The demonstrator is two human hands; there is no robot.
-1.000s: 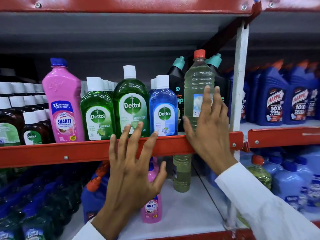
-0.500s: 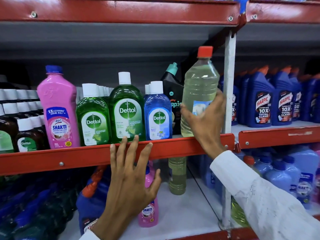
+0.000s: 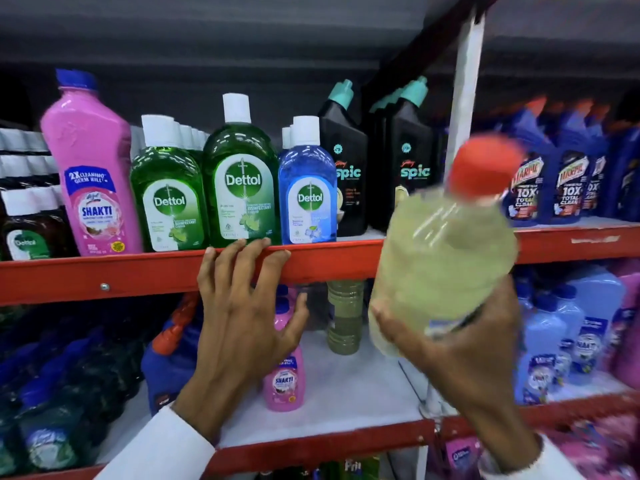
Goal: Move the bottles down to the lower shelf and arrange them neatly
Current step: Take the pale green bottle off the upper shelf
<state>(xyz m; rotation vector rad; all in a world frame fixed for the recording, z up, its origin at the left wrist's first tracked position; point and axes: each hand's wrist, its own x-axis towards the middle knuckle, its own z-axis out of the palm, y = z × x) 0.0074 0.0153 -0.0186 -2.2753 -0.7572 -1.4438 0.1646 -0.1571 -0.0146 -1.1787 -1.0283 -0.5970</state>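
Observation:
My right hand (image 3: 460, 344) grips a clear bottle of pale yellow-green liquid with a red cap (image 3: 440, 258), held off the shelf in front of the red rail and tilted toward me, blurred. My left hand (image 3: 242, 306) is open, fingertips resting on the red front rail of the upper shelf (image 3: 104, 275). On the lower shelf (image 3: 346, 393) stand a similar yellow-green bottle (image 3: 344, 317) and a small pink Shakti bottle (image 3: 284, 379), partly behind my left hand.
The upper shelf holds a tall pink Shakti bottle (image 3: 91, 168), green Dettol bottles (image 3: 239, 181), a blue Dettol bottle (image 3: 306, 188) and black Spic bottles (image 3: 346, 161). A white upright post (image 3: 464, 95) separates blue Harpic bottles (image 3: 533, 174). Dark bottles crowd the lower left.
My right hand closed on the red-capped bottle, lifted it off the upper shelf and brought it forward and down toward me. My left hand rose onto the red rail.

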